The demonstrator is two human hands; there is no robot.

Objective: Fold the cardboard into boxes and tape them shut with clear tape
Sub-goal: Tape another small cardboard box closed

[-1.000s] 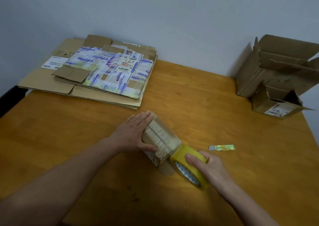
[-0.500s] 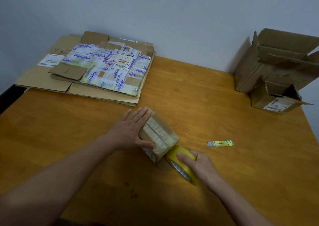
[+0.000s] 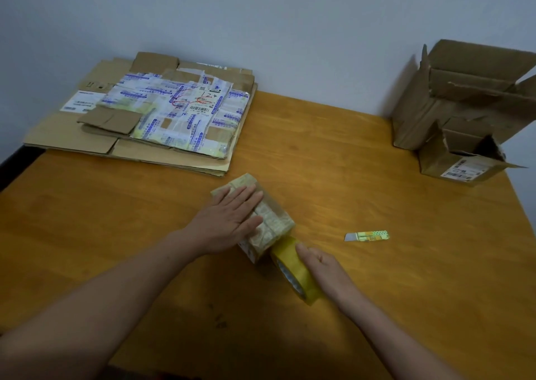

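A small closed cardboard box [image 3: 274, 220], covered in shiny tape, lies on the wooden table [image 3: 377, 292] near the middle. My left hand [image 3: 229, 220] lies flat on its top with straight fingers, thumb against the near side. My right hand [image 3: 319, 266] grips a yellowish roll of clear tape [image 3: 293, 269] that stands on edge against the box's near right end. Whether a strip runs from roll to box I cannot tell.
A stack of flattened cardboard sheets [image 3: 139, 118] with printed labels lies at the back left. Open brown boxes [image 3: 464, 112] stand at the back right corner. A small cutter blade [image 3: 367, 236] lies on the table right of the hands.
My left hand has slid further over the top of the box and flattened. The roll in my right hand stays at the box's near end; the view has shifted slightly.
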